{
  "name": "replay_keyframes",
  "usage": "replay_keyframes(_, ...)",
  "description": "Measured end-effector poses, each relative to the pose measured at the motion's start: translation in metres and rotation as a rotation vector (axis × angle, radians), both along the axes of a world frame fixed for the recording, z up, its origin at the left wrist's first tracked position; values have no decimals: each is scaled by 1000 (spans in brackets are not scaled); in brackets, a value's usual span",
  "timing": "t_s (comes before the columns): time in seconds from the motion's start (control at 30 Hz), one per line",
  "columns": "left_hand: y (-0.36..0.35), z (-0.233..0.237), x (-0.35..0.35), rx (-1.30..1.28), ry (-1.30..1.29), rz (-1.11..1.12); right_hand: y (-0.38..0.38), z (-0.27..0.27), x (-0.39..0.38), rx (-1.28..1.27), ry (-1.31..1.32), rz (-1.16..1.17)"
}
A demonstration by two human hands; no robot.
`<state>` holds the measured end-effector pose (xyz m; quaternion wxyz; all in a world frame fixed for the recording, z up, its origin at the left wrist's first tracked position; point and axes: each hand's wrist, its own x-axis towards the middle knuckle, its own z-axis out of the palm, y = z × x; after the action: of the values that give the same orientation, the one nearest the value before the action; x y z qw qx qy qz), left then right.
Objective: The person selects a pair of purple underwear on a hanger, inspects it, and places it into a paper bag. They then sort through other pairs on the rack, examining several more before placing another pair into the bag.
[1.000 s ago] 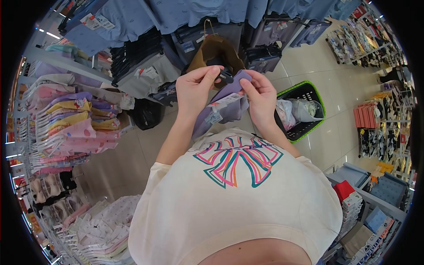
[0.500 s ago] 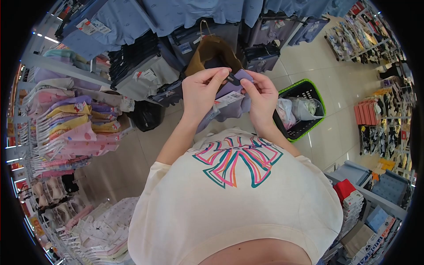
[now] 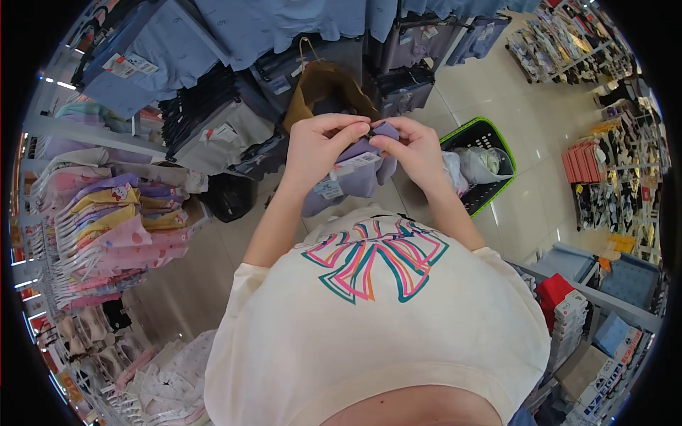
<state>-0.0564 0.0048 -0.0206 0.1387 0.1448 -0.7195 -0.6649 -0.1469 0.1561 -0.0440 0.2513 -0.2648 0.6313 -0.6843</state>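
Note:
A purple garment [image 3: 361, 181] with white paper tags [image 3: 356, 164] hangs from my hands in front of my chest. My left hand [image 3: 320, 144] pinches its upper edge beside a small black piece, most of which my fingers cover. Close by on the right, my right hand [image 3: 413, 148] pinches the same edge between thumb and fingers. Just beyond my hands is an open brown bag [image 3: 302, 92] with a string handle.
A black basket with a green rim [image 3: 506, 177] holds plastic-wrapped items on the tiled floor at right. Blue garments [image 3: 284, 25] hang ahead; pink and yellow clothes [image 3: 106, 220] fill the left rack. A black bag [image 3: 229, 197] lies beside it.
My hands have drawn closer together, and the garment's edge is more folded between them. More of the purple cloth and a second tag show below. The surroundings have shifted slightly left in view.

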Motion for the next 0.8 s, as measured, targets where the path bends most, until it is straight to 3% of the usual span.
replay_keyframes(0.07, -1, 1, -6, -55, 25, -29, 1, 3, -3, 26, 45, -16)
replay_keyframes(0.23, -39, 13, 3, -168, 418, 237, 15, -1, -41, -155, -77, -295)
replay_keyframes(0.3, -63, 1, 15, -186, 385, 337, 32, -3, -64, -233, -146, -374)
replay_keyframes(0.47, -83, -33, 21, -168, 158, 156, 65, -12, -94, -331, -275, -414)
replay_keyframes(0.6, -76, -48, 14, 323, 195, 43, 76, -15, -91, -321, -303, -476)
replay_keyframes(0.7, -69, -43, 16, 5, 128, -52, 88, -18, -90, -344, -293, -439)
replay_keyframes(0.8, -61, -38, 27, 28, 142, -28, 98, -28, -80, -421, -226, -378)
